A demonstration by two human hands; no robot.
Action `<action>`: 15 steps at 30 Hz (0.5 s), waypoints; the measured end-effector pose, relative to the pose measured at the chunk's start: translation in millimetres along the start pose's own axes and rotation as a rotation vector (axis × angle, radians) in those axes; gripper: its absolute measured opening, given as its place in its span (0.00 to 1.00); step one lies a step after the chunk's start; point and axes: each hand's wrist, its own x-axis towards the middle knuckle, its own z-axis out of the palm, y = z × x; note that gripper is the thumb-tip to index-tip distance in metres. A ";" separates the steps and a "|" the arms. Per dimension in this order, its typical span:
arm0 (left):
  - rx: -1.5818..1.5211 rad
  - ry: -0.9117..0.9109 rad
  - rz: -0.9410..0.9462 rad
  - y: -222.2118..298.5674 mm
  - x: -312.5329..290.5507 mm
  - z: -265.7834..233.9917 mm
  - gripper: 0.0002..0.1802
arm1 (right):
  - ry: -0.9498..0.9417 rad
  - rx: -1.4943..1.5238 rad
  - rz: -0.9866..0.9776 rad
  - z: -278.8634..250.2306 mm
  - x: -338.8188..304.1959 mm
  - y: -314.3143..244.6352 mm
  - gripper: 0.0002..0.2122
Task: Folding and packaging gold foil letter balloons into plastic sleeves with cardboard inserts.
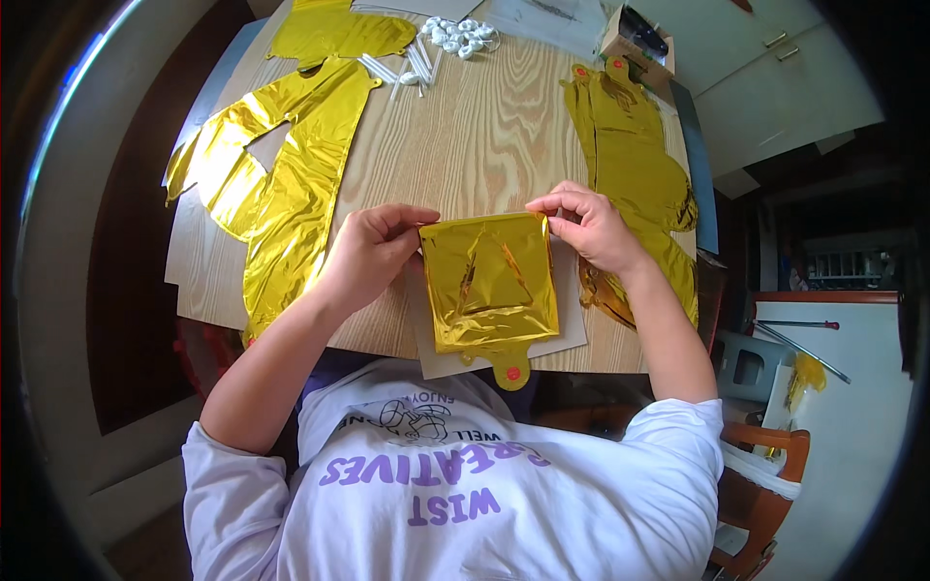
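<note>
A gold foil balloon [496,281], folded flat into a near square, lies in front of me at the table's near edge. My left hand [373,247] pinches its far left corner between thumb and fingers. At the far right corner, my right hand [589,228] grips the foil in the same way. Beneath the balloon is a grey card [572,334], its edges showing on the sides. The balloon's tab with a red dot [512,374] hangs toward me past the card.
Flat gold foil balloons [300,194] lie on the left, with another [339,34] behind. More gold balloons [630,145] are stacked at right. White sticks [415,68] and coiled white ribbons [463,37] sit at the back, near an open box [639,44]. A wooden chair [775,474] stands at lower right.
</note>
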 end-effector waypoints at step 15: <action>0.418 -0.002 -0.081 26.5 -10.9 -1.8 0.12 | -0.059 0.040 0.149 -3.0 2.5 0.8 0.04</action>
